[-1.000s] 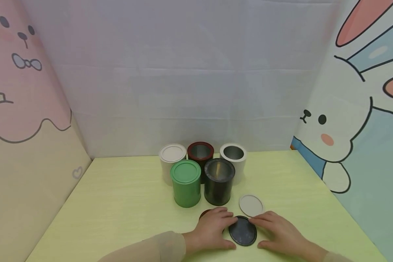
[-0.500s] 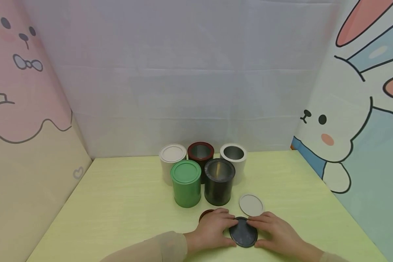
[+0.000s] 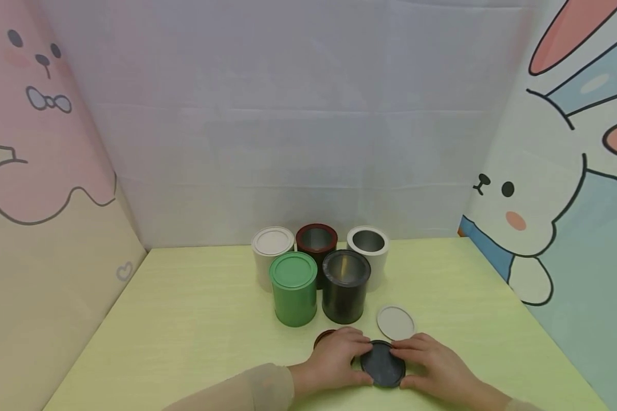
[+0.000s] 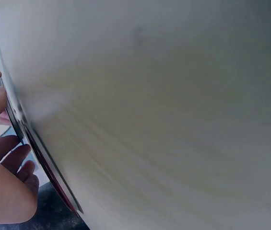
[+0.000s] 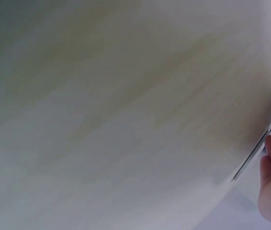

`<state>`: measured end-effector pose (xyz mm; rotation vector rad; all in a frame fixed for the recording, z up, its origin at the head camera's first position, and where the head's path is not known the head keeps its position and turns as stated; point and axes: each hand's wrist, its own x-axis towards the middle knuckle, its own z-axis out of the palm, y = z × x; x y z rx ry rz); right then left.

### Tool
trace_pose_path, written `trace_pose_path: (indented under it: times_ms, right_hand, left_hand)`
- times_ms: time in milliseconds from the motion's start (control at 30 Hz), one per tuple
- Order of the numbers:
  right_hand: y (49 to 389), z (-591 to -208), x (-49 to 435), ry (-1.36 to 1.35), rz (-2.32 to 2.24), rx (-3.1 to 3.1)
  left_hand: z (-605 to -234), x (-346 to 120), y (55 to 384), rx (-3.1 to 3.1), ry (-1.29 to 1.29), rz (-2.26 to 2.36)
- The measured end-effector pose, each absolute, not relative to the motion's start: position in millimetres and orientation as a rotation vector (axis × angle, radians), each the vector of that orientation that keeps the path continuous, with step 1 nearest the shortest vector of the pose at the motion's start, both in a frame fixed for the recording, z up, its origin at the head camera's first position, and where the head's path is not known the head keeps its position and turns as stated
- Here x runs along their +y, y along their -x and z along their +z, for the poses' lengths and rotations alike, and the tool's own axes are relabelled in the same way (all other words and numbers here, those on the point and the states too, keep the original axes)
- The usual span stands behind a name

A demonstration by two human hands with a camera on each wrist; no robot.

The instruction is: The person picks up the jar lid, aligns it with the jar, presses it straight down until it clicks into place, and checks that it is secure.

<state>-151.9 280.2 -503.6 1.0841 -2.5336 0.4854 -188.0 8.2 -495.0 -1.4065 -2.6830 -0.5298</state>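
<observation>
Black lid [image 3: 383, 365]: lay before the black can [image 3: 345, 299].
Grip: left hand [image 3: 335, 357] and right hand [image 3: 437, 363] pinched it.
Green can [image 3: 295, 291], left of the black can: was lidded.
Black can: stood uncovered.

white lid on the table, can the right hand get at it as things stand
Likely yes: the white lid lies just beyond the right hand with nothing seen on top, though that hand holds the dark lid.
</observation>
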Motion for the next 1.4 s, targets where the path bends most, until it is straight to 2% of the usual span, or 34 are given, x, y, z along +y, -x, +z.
trace_pose_path:
  times_ms: [900,1400]
  right_hand:
    - [180.7,-451.2,284.1,-1.144,0.833,-2.353]
    - [194.9,-421.7,268.7,-1.166,0.972,-2.262]
  left_hand:
    - [-461.7,4.2,197.8,-2.397,1.208,-1.073]
    - [-433.1,-8.4,201.6,-2.172,1.154,-1.138]
